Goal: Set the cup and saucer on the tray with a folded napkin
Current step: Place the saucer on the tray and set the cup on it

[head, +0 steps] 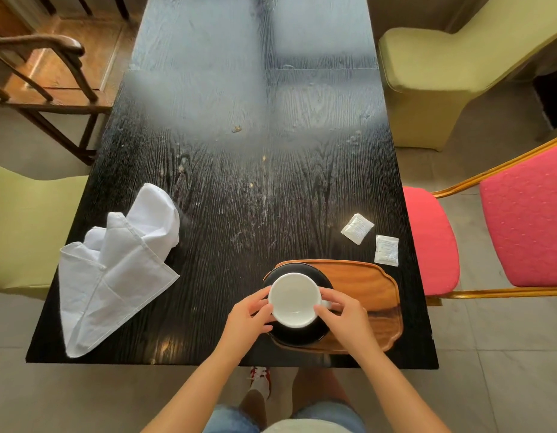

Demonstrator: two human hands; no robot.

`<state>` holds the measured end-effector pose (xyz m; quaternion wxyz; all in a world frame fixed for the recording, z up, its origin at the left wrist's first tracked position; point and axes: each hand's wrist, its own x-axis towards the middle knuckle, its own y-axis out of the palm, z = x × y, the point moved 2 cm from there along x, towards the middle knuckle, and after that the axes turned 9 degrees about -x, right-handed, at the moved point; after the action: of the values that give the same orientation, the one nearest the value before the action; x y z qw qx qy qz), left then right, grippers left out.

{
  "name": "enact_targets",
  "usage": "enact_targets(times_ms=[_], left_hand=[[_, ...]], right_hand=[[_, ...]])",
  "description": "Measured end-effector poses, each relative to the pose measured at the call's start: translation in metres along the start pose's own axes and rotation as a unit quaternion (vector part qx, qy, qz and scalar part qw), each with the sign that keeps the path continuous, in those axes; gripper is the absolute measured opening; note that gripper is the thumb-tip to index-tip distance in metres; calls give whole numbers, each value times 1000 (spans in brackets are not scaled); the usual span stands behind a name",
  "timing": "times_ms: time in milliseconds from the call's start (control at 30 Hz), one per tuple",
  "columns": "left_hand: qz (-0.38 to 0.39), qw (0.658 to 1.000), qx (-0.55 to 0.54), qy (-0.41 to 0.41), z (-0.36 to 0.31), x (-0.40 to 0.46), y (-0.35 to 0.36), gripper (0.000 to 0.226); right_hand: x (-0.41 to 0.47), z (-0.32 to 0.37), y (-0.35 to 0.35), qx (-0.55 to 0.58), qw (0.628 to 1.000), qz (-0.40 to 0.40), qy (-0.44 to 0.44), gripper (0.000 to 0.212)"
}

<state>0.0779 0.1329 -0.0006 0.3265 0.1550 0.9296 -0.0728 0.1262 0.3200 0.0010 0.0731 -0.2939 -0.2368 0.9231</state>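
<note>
White cup (292,297), hands (342,320) hiding handle, saucer (302,334)

There was one white ceramic cup (292,300), and under it one round black saucer (297,334). One oval wooden tray (369,295) lay on the dark wood-grain surface (239,198). One white cloth napkin (114,264) was there, crumpled and not folded. Two small white paper sachets (357,228) (386,254) lay near the tray. Two bare hands were in view, one left hand (249,317) and one right hand (345,317). Around the surface stood four chairs: two yellow-green padded chairs (427,76) (24,226), one pink cushioned chair with a gold frame (489,232) and one brown wooden armchair (52,76).
</note>
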Motion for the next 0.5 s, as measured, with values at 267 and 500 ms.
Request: enact_targets(times_ms=[267,500], left_hand=[[-20,1000,3,9,5,1,-4,40],[-26,999,-7,20,10,0,0,40]], right_hand=[[0,3,-7,-24,1000,-2,-6,23],[-2,7,-6,-31,999,-10,-5,21]])
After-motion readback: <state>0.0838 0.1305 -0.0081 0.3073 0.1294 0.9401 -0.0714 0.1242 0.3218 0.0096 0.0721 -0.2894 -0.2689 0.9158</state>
